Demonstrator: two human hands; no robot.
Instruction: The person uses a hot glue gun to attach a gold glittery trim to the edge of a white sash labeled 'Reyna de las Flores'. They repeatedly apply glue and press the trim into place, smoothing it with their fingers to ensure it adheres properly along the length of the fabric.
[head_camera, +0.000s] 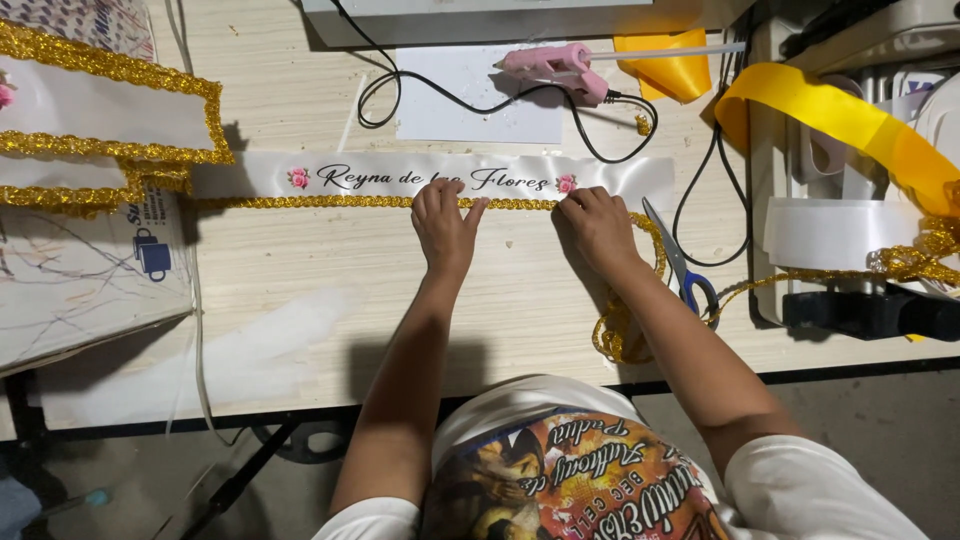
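A white satin sash (260, 176) with dark script and two small pink roses lies flat across the table. A gold glitter trim (300, 202) runs along its near edge. My left hand (444, 224) presses fingertips down on the trim at the sash's edge, fingers spread. My right hand (598, 224) presses on the trim a little to the right, knuckles bent. Loose gold trim (618, 330) curls away behind my right wrist toward the table's front edge.
A pink glue gun (555, 66) with black cord lies on white paper at the back. Blue-handled scissors (682, 268) lie right of my right hand. Yellow ribbon (840, 115) and white ribbon rolls sit at the right; gold-edged sashes (100, 110) at the left.
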